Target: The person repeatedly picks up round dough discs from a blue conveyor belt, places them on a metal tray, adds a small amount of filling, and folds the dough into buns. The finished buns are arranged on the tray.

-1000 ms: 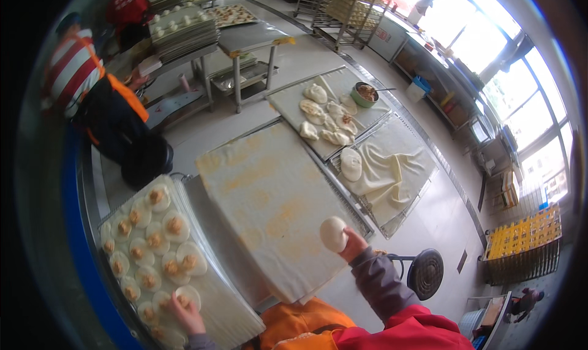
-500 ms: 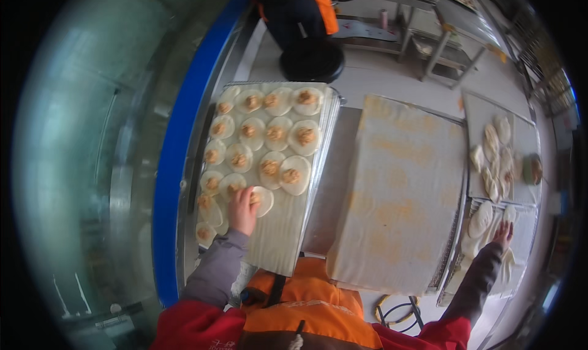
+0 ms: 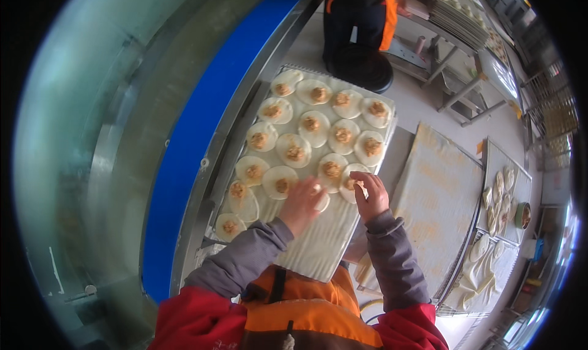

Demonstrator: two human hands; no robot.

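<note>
Flat white dough rounds point(image 3: 314, 128), each topped with a small heap of orange-brown filling, lie in rows on a cloth-covered tray point(image 3: 309, 246). At the tray's near part, my left hand point(image 3: 298, 208) has its slightly blurred fingers closed on the edge of a dough round point(image 3: 323, 203); its filling is mostly hidden. Just to the right, my right hand point(image 3: 373, 198) hovers over or touches a filled round at the tray's right edge. Its thumb and forefinger are curled together, and I cannot make out what is between them.
A cloth-covered tray point(image 3: 436, 184) stands to the right. Beyond it, long dough pieces point(image 3: 499, 194) lie on a tray beside a small bowl point(image 3: 522, 215), with more dough point(image 3: 479, 276) nearer. A blue-edged counter point(image 3: 202, 114) runs along the left. A person point(image 3: 355, 19) stands ahead by a black round stool point(image 3: 361, 67).
My right hand has come from the dough pieces at the far right to the filled rounds, beside my left hand. The view has turned, shifting the trays in the picture.
</note>
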